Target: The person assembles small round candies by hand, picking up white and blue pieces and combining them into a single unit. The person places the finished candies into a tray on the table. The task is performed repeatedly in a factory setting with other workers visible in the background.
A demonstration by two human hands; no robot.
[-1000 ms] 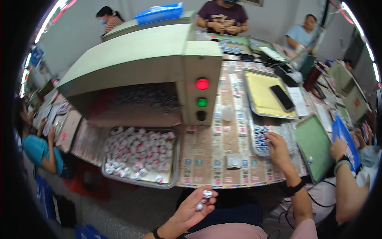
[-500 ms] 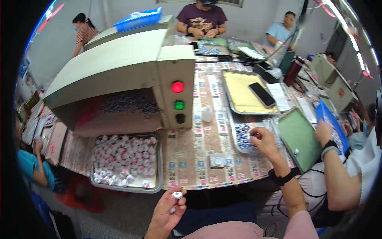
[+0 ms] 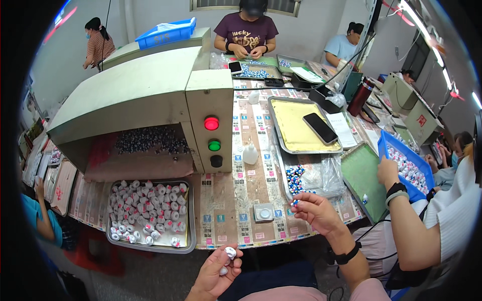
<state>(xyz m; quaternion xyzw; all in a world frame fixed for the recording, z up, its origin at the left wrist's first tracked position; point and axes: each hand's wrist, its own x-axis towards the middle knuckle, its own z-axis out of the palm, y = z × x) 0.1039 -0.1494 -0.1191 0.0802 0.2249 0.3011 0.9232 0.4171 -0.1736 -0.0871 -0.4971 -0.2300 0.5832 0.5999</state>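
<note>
My left hand (image 3: 213,277), at the table's front edge, is closed with a small white rounded piece (image 3: 230,252) between thumb and fingertips. A second white piece (image 3: 223,271) is tucked lower in the same fingers. My right hand (image 3: 321,216) pinches a tiny blue-and-white bead-like piece (image 3: 295,202) above the table. Just beyond it, a metal tray (image 3: 282,175) holds many small blue pieces (image 3: 295,175) and a clear plastic bag (image 3: 329,175). Between my hands lies a small pale square block (image 3: 263,212) with a round centre. To the left, a metal tray (image 3: 193,220) is heaped with white, pink-marked pieces (image 3: 150,205).
A large beige machine (image 3: 125,100) with red and green lights stands at left, dark pieces inside. A phone (image 3: 320,128) rests on a yellow-lined tray (image 3: 291,115). At right, a co-worker's hand (image 3: 387,173) touches a blue bin (image 3: 389,145) beside a green tray (image 3: 359,165).
My right hand has come away from the tray of blue pieces, toward me and left, with one small piece pinched. My left hand still holds its white pieces.
</note>
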